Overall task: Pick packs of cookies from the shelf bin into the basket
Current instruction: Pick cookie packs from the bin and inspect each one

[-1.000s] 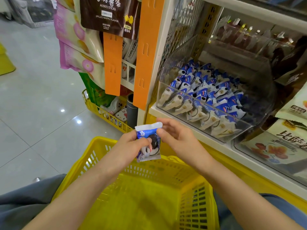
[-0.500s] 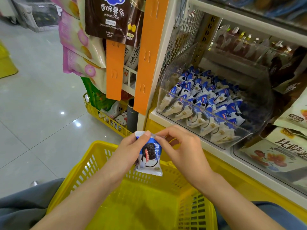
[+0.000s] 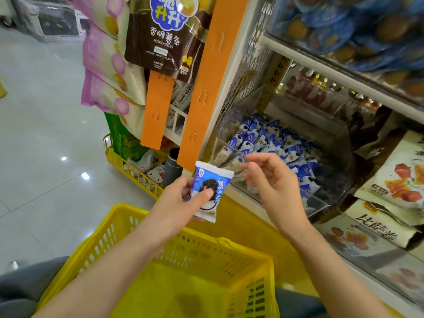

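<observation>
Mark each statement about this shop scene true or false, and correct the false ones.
1. The left hand holds a blue cookie pack. True.
2. The right hand grips a second pack. False: it is open and holds nothing.
3. The cookie pack lies in the yellow basket. False: it is held up, clear of the basket.
4. The clear shelf bin holds many packs. True.

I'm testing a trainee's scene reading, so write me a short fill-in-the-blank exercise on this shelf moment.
The left hand grips the cookie pack with its ____ pressed on the front.
The right hand holds ____.
The basket is ____ in colour.
Missing words: thumb; nothing; yellow.
</observation>
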Demonstrator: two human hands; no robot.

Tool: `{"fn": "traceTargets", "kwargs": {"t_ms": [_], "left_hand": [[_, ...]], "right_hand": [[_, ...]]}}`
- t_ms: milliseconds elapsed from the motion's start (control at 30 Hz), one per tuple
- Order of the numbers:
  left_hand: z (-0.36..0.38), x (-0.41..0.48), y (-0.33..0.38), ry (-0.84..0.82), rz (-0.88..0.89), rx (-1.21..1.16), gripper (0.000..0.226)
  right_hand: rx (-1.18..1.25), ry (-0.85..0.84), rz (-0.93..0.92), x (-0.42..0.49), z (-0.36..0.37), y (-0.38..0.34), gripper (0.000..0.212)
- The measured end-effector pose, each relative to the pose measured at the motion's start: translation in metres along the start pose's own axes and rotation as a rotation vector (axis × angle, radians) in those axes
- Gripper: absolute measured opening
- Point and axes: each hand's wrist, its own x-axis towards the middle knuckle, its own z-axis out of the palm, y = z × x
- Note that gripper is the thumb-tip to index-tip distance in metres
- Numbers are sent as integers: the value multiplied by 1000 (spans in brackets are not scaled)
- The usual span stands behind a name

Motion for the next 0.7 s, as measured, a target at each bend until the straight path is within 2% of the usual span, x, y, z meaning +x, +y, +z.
{"fn": "traceTargets", "kwargs": {"t_ms": [100, 200, 300, 367, 467, 567, 700], "left_hand": [[-1, 7, 2, 12, 16, -29, 7], [1, 12, 2, 12, 24, -54, 7], [4, 14, 2, 18, 32, -81, 10], [5, 17, 2, 31, 33, -90, 10], [6, 20, 2, 39, 40, -92, 7], [8, 21, 1, 20, 34, -81, 7], [9, 19, 0, -12, 21, -57, 9]], "right_hand": [[-221, 114, -37, 31, -26, 1, 14], [-502, 133, 60, 68, -45, 16, 14], [-793, -87, 324, 97, -55, 39, 27], [-900, -207, 485, 106, -56, 49, 30], [-878, -183, 551, 116, -51, 57, 35], [-834, -147, 538, 120, -46, 65, 37], [-677, -48, 486, 120, -44, 72, 25]]}}
